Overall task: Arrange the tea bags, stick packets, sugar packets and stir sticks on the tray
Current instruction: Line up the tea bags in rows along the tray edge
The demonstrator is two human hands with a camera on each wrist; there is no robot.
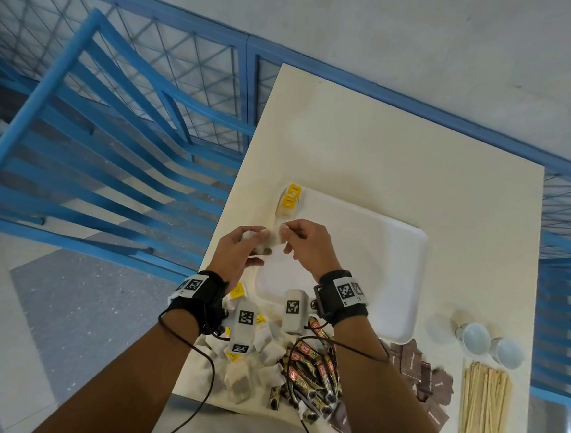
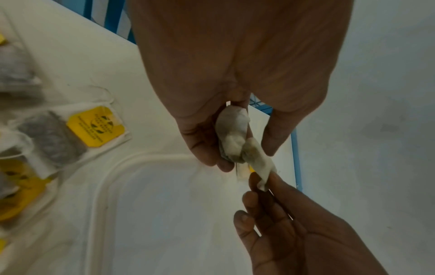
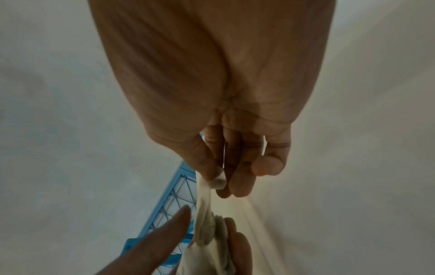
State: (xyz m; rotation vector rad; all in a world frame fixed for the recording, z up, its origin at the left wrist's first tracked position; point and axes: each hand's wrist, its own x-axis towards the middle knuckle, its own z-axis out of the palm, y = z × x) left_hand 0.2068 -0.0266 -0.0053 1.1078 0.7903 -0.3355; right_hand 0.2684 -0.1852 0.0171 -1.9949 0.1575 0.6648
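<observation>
Both hands meet over the left edge of the white tray [image 1: 392, 257]. My left hand [image 1: 241, 243] grips a small bunch of tea bags [image 2: 231, 134]. My right hand [image 1: 301, 239] pinches the end of one tea bag [image 3: 204, 201] between thumb and forefinger and draws it out of that bunch. A short stack of tea bags with yellow tags [image 1: 289, 201] stands at the tray's far left corner. Loose tea bags [image 1: 250, 366], dark stick packets [image 1: 310, 373], brown sugar packets [image 1: 425, 378] and wooden stir sticks [image 1: 483, 406] lie on the near part of the table.
Small white cups [image 1: 476, 338] stand to the right of the tray. The cream table [image 1: 383, 148] ends close on the left, where a blue slatted chair [image 1: 96, 142] stands. A blue mesh fence [image 1: 186, 64] runs behind. Cables hang from both wrist cameras.
</observation>
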